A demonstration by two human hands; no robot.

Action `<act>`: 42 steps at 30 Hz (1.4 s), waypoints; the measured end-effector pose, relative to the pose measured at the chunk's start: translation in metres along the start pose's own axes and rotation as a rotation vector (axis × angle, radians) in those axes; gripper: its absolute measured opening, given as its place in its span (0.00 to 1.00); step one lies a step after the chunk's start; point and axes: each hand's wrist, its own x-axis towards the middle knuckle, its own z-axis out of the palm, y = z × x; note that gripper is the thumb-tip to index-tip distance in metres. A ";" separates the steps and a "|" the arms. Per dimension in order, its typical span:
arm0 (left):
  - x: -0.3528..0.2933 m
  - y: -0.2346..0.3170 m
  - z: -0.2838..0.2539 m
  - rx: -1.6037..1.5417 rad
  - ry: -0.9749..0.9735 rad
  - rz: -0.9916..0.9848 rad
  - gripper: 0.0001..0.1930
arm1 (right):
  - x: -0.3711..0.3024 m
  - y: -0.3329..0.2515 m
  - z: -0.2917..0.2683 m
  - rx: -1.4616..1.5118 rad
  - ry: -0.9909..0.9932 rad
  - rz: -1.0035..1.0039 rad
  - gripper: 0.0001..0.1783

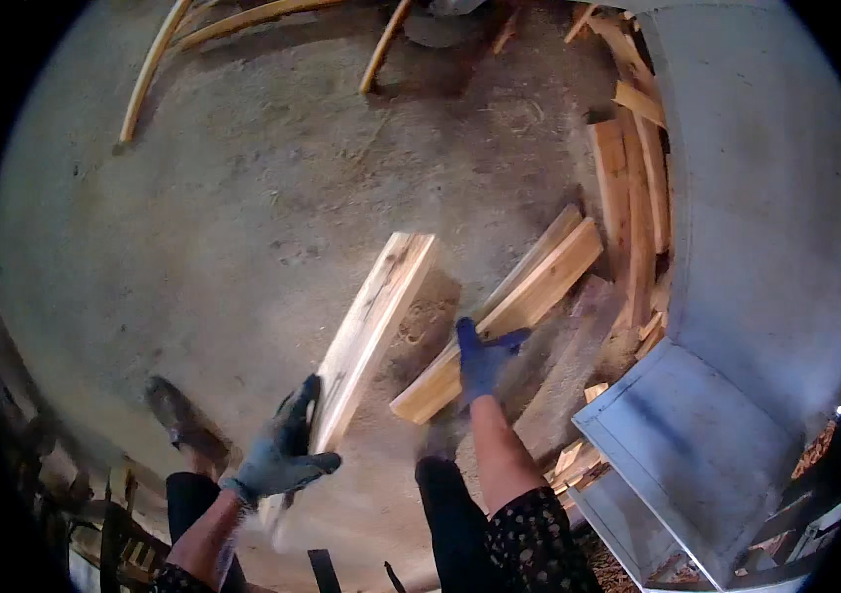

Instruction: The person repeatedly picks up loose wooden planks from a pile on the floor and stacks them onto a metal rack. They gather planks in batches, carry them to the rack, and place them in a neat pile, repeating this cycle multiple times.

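Note:
My left hand (282, 457), in a grey and dark glove, is closed around the lower part of a pale wooden board (373, 326). This board slants away from me, its lower end blurred. My right hand (485, 364), in a blue glove, lies across a second wooden board (539, 282), its fingers reaching over the far edge and its thumb along the near side. Its fingertips are partly hidden from view. Another narrower board (539, 247) lies alongside that one on the far side.
Several stacked boards (610, 188) lie along a grey metal panel (766, 178) on the right. A metal box-like frame (682, 435) stands at the lower right beside wood scraps. Thin wooden strips (154, 69) lie on the dusty floor (213, 217) at the far side. My feet are near the boards.

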 end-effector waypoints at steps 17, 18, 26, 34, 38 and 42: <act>-0.123 0.092 0.052 -0.765 0.266 -0.093 0.45 | -0.234 -0.143 -0.188 0.458 -1.131 0.305 0.29; -0.132 0.096 0.052 -0.726 0.351 -0.098 0.47 | -0.258 -0.166 -0.188 0.482 -1.157 0.234 0.31; -0.191 0.093 -0.036 -1.505 0.335 -0.219 0.32 | -0.336 -0.218 -0.166 -0.164 -1.294 -0.731 0.39; -0.215 0.061 -0.062 -0.520 0.410 -0.325 0.60 | -0.409 -0.202 -0.171 -0.239 -1.230 -0.159 0.32; -0.228 0.052 -0.104 -0.366 0.215 -0.404 0.62 | -0.467 -0.253 -0.173 -0.001 -1.330 -0.067 0.26; -0.234 0.046 -0.131 -0.536 0.110 -0.423 0.55 | -0.492 -0.288 -0.165 -0.477 -1.143 -0.428 0.22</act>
